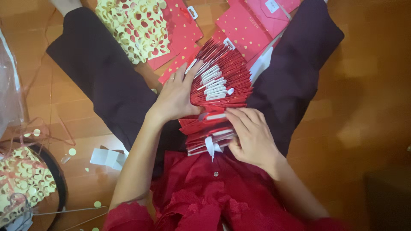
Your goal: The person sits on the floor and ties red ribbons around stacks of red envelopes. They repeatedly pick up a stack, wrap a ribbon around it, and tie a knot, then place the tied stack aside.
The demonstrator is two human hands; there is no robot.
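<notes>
A thick fanned stack of red paper bags [222, 79] with white handle strips lies in my lap between my legs in dark trousers. My left hand [174, 96] presses on the stack's left side, fingers spread over the red edges. Lower down, my right hand [251, 134] grips the near end of the stack, fingers curled over a bag beside a white ribbon loop [210, 147]. Both hands touch the stack.
Flat pink-red bags with gold dots [244, 25] lie on the wooden floor ahead. A cream punched paper sheet [135, 23] rests over my left leg; another [21, 182] sits in a round tray at lower left. A white paper scrap [107, 157] and confetti dots lie nearby.
</notes>
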